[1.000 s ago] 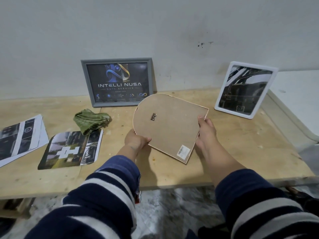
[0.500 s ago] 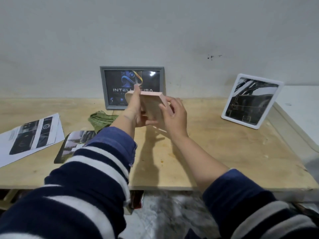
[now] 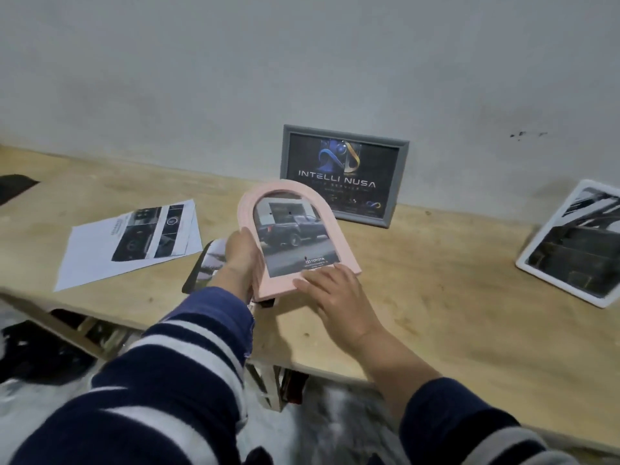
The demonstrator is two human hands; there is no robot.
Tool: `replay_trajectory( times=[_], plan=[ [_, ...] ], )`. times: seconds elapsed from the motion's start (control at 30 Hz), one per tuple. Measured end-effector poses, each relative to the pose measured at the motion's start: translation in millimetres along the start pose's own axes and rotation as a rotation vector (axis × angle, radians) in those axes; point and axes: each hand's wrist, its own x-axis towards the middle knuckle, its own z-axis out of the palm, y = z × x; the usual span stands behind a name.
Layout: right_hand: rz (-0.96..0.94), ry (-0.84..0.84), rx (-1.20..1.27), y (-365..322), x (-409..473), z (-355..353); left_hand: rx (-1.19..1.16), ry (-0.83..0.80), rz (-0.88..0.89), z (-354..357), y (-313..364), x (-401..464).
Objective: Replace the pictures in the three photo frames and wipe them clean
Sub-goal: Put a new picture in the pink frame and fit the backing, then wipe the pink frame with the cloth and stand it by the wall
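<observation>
Head view: we look down at a wooden table (image 3: 436,297) by a wall.
Pink frame (image 3: 248,209): arched, face up and tilted, held above the table's near edge; we read "TOYOTA" under a dark vehicle, smaller print blurs.
Left hand (image 3: 240,260): we grip the frame's left edge; fingers underneath are hidden.
Right hand (image 3: 335,293): fingers lie fairly straight on the frame's lower edge, covering that corner.
Grey frame (image 3: 401,182): leans on the wall, its lower left hidden by the pink frame.
White frame (image 3: 533,273): cut off at right.
Prints (image 3: 100,243): left of our hands; one mostly hidden behind the left hand.
</observation>
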Motion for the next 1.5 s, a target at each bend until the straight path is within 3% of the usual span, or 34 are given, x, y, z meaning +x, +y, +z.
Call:
replay_trajectory(
  times=[0.07,0.23,0.4,0.53,0.77,0.83,0.9,1.03,1.13,1.5],
  plan=[
    [0.036,-0.012,-0.02,-1,8,9,0.009,0.061,0.037,-23,2,8],
    [0.383,-0.034,0.023,-1,48,38,0.074,0.221,0.199,-82,25,19],
    [0.572,-0.215,0.104,4,100,70,0.111,0.267,0.072,-134,23,54],
    [0.549,-0.164,0.049,2,150,94,0.087,0.244,0.008,-159,18,79],
    [0.516,-0.64,0.037,16,202,146,-0.035,0.093,-0.052,-173,6,104],
    [0.526,-0.591,0.021,17,202,153,-0.049,0.076,-0.041,-172,4,108],
    [0.574,-0.438,0.11,17,202,153,-0.05,0.072,-0.03,-169,3,112],
    [0.826,-0.176,0.34,25,196,128,-0.031,0.017,-0.027,-154,2,109],
    [0.938,-0.073,0.37,37,179,100,-0.043,-0.035,-0.062,-130,0,102],
    [1.137,-0.12,0.193,86,66,10,0.072,-0.258,-0.144,-5,-45,61]
  ],
)
